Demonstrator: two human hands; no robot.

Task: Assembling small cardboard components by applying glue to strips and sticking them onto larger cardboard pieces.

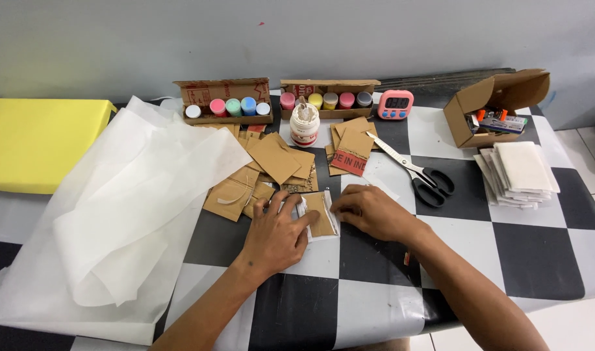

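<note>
- I judge the step in hand to be wrapping: a small brown cardboard piece (321,214) lies on a slip of white paper (323,235) whose edges are being folded up around it
- My left hand (278,234) lies flat, palm down, over the left side of the cardboard piece, fingers spread and pressing the paper edge; it clamps nothing, it only holds things down
- My right hand (370,209) rests at the right edge of the same piece, fingertips curled onto the paper border, pinning it rather than gripping
- The two hands are close together, the cardboard piece between them and touching both, on the checkered table cover (375,305)
- The next move, as I judge it, calls for a firm crease along the fold while the left hand stops the card sliding
- A heap of loose cardboard pieces (271,162) lies just beyond the hands, a white glue jar (304,125) behind it
- The scissors (422,174) lie to the right, apart from the right hand
- A large white sheet (128,195) covers the table to my left
</note>
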